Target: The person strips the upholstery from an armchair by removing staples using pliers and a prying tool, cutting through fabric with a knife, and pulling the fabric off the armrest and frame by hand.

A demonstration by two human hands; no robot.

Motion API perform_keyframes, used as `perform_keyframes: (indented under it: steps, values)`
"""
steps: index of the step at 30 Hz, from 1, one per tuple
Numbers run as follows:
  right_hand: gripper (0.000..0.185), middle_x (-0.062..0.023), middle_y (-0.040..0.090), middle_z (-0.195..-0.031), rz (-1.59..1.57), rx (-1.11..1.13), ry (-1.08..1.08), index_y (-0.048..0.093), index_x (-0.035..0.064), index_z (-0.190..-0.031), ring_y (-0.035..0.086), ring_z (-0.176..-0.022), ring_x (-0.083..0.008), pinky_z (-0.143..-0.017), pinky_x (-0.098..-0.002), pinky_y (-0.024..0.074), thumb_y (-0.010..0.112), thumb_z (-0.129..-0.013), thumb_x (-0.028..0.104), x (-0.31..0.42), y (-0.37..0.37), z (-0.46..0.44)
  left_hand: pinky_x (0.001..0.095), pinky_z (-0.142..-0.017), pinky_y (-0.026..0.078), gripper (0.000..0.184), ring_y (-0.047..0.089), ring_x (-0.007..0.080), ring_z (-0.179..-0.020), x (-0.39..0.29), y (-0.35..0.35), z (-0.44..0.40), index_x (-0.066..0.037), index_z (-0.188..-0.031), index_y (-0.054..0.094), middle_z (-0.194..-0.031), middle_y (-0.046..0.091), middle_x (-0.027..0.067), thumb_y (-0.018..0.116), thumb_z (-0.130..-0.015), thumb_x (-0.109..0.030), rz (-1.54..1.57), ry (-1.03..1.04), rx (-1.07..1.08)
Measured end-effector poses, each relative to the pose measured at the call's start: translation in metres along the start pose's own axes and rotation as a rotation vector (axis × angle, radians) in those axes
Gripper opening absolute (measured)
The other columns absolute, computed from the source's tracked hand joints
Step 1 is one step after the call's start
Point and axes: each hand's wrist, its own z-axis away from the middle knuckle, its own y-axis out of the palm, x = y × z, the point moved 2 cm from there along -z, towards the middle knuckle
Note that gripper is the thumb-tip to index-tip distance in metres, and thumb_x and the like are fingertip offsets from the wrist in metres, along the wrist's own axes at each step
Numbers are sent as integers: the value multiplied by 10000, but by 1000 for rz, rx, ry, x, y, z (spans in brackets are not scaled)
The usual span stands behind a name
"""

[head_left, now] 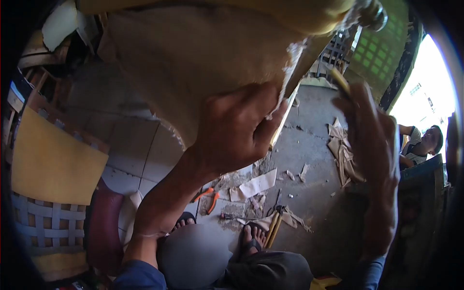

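My left hand (237,125) is closed, fingers pinched on the frayed edge of a brown fabric (193,53) that hangs over a padded furniture piece. White frayed threads (292,60) run up that edge above my knuckles. To the right and apart from the fabric, my right hand (365,121) is raised and closed around a yellowish stick-like handle (340,81). Its upper end sticks out past my fingers; the rest of it is hidden in the hand. Yellow foam (309,19) shows above the fabric at the top.
On the floor lie orange-handled pliers (211,200), yellow-handled pincers (274,224), a screwdriver (229,216) and fabric scraps (340,152). A webbed frame with a foam pad (55,154) stands left. Another person (425,142) is at far right, by a dark wooden piece (420,193).
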Motion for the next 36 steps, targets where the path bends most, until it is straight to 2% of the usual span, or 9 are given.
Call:
perform_keyframes:
  steps: [10,12,20,24,25,30,31,33,36]
  values:
    - [218,-159,732,-792,143,-111,-87,568,71,-1213,725,-614,-230,-446,-374,521,606,-1001,105,3,16,-41,393,-498,471,151,594,263,-506,-2,-10,13,-61,-821,584,-647,590,95,688,-903,-132,54,57,-3]
    - [226,-176,705,-718,54,-36,22,566,65,-1230,689,-533,-220,-415,-402,455,595,-1013,123,23,11,-48,386,-485,449,192,564,251,-480,10,-27,32,-50,-780,568,-587,529,88,683,-918,-119,180,-176,-90]
    - [206,-208,607,-607,-284,-110,307,579,16,-1029,636,-489,-264,-480,-420,444,543,-1055,218,63,29,-40,379,-485,408,254,518,239,-460,10,-52,25,-43,-717,528,-584,509,93,674,-923,-72,258,-99,-53]
    - [356,-50,563,-592,-537,-195,412,602,23,-925,530,-501,-129,-488,-315,402,495,-1075,327,79,65,-37,378,-483,399,263,510,236,-463,15,-61,25,-47,-709,517,-580,490,88,673,-920,-63,283,-73,-80]
    - [325,-144,615,-586,-584,-272,384,551,29,-890,648,-499,-237,-440,-365,452,500,-1071,293,87,73,-39,379,-486,400,263,505,237,-465,16,-64,26,-46,-708,515,-581,484,87,673,-919,-60,268,-63,-42]
    - [329,-161,664,-647,-614,-671,312,571,10,-984,690,-565,-234,-489,-390,499,467,-1076,309,119,138,-62,394,-486,396,265,493,246,-461,17,-74,28,-44,-704,507,-581,468,86,679,-905,-56,276,-49,-21]
    - [301,-196,675,-681,-704,-517,462,570,-1,-1029,716,-627,-290,-538,-422,520,475,-1070,281,124,131,-55,394,-486,396,265,493,246,-461,14,-77,31,-44,-704,507,-581,468,86,679,-905,-56,275,-47,-17]
    - [291,-212,677,-706,-811,-596,417,571,-3,-1047,716,-646,-322,-568,-436,525,482,-1066,273,126,134,-67,345,-557,463,199,602,218,-564,20,-81,33,53,-1039,676,-679,606,109,612,-955,-117,223,-101,25]
    - [204,-257,684,-792,-1018,-590,416,584,-9,-1082,721,-746,-395,-682,-453,552,537,-1019,180,127,183,-67,342,-542,467,209,596,209,-540,12,-91,40,52,-1043,685,-659,612,100,607,-949,-117,195,-74,107]
